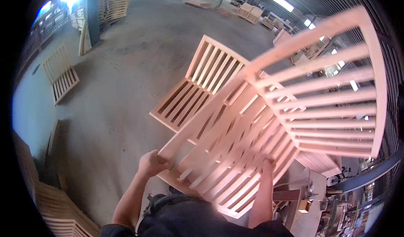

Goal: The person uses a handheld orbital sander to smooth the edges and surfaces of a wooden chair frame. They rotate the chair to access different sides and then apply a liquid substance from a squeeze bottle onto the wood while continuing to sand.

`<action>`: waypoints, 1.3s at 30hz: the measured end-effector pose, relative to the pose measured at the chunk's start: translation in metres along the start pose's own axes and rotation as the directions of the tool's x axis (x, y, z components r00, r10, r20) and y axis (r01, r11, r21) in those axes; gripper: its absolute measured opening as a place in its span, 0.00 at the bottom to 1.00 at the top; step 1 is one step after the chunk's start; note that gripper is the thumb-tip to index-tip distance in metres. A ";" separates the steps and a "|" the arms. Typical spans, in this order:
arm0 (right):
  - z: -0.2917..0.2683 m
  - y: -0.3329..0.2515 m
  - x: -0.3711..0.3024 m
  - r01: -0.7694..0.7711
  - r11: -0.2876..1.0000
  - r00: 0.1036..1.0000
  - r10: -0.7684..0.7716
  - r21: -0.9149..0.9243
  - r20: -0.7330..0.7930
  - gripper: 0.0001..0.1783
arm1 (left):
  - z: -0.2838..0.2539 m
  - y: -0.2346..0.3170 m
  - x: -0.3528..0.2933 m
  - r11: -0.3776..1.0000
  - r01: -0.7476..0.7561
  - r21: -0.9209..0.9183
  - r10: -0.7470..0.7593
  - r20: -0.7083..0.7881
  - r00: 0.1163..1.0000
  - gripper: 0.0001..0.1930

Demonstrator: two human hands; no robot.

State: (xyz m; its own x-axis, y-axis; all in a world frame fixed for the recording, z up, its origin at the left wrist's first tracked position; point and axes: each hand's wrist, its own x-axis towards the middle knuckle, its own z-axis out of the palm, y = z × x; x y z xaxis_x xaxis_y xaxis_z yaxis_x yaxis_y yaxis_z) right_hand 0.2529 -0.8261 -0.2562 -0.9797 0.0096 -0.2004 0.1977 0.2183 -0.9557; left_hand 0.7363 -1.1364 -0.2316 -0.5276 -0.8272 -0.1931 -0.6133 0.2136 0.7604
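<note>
A pale slatted wooden chair frame (pixel 332 103), its two slatted panels joined at an angle, is held up in front of me, slightly blurred. My left hand (pixel 152 163) is closed around the frame's near left corner. Farther right, my right hand (pixel 267 168) grips its slatted lower part; the fingers are partly hidden and blurred. Behind and below it stands another slatted wooden chair frame (pixel 218 60), on the floor and partly covered by the held one. Where their slats overlap, I cannot tell exactly which belong to which.
On the left, a smaller-looking slatted frame (pixel 65 79) stands on the grey concrete floor (pixel 122 89). Slatted wooden pieces (pixel 63 211) are stacked at the lower left. A blue post (pixel 93 14) rises at the far left. To the lower right is a cluttered work area (pixel 309 203).
</note>
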 end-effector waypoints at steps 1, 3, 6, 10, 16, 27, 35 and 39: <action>0.040 -0.034 -0.024 -0.044 0.998 0.997 0.046 -0.034 0.060 0.13 | -0.010 -0.018 0.013 1.000 0.031 0.004 -0.031 -0.032 0.999 0.18; 0.095 -0.063 -0.027 0.018 0.999 0.993 -0.014 -0.033 0.119 0.13 | -0.014 -0.055 0.048 0.998 0.051 -0.021 -0.053 -0.099 0.994 0.18; 0.170 -0.050 0.016 0.190 0.982 0.969 -0.189 0.013 0.156 0.10 | -0.025 -0.083 0.077 0.993 0.097 -0.072 -0.107 -0.152 0.983 0.19; 0.282 -0.030 0.040 0.292 0.954 0.942 -0.298 0.062 0.153 0.12 | -0.058 -0.143 0.132 0.964 0.089 -0.252 -0.126 -0.132 0.983 0.19; 0.423 -0.025 0.031 0.217 0.974 0.949 -0.193 -0.069 0.248 0.32 | -0.138 -0.134 0.195 0.977 0.158 -0.141 -0.191 -0.258 0.947 0.17; 0.524 0.002 0.057 0.040 0.817 0.973 0.100 -0.575 0.209 0.39 | -0.147 -0.149 0.298 0.933 0.343 0.111 -0.295 -0.311 0.903 0.23; 0.534 0.006 0.114 -0.099 0.653 0.948 0.292 -0.751 0.129 0.20 | -0.132 -0.066 0.379 0.831 0.486 0.271 -0.460 -0.157 0.874 0.18; 0.533 0.032 0.129 -0.204 0.679 0.946 0.321 -0.705 0.035 0.17 | -0.120 -0.057 0.402 0.820 0.466 0.332 -0.441 -0.153 0.884 0.19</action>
State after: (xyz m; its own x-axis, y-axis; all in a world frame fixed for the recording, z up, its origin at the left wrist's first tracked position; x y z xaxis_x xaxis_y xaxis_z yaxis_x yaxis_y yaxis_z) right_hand 0.1512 -1.3378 -0.4273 -0.8623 0.0446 -0.5045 0.3101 0.8341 -0.4562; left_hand 0.6300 -1.5434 -0.2778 -0.1062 -0.9052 -0.4114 -0.9442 -0.0380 0.3272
